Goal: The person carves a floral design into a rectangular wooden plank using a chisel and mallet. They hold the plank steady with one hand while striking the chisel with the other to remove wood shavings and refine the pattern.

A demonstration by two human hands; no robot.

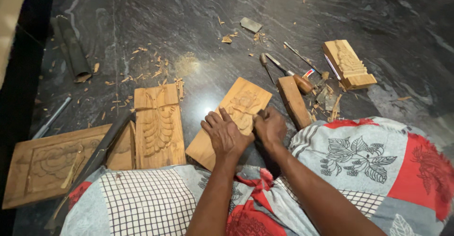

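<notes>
The dark, veined stone floor carries everything, and every place here is taken from the pale rectangular wooden panel with a figure carved in relief, which lies flat just ahead of the person's patterned lap cloth. Its long axis runs on a slant, from the near-left corner by the knees up to the far-right corner.

Left of this panel stands a narrower plank carved with a leaf-like pattern, and further left a broad framed board with a floral relief. Beyond its far-right corner lie a plain wooden block, a wooden-handled chisel and a small stepped carved block, among scattered chips.

Both hands sit on the panel's near-right half, side by side. The left hand presses palm down, fingers spread and flat, gripping nothing. The right hand, touching it, is clenched around something small, too hidden to tell what.
</notes>
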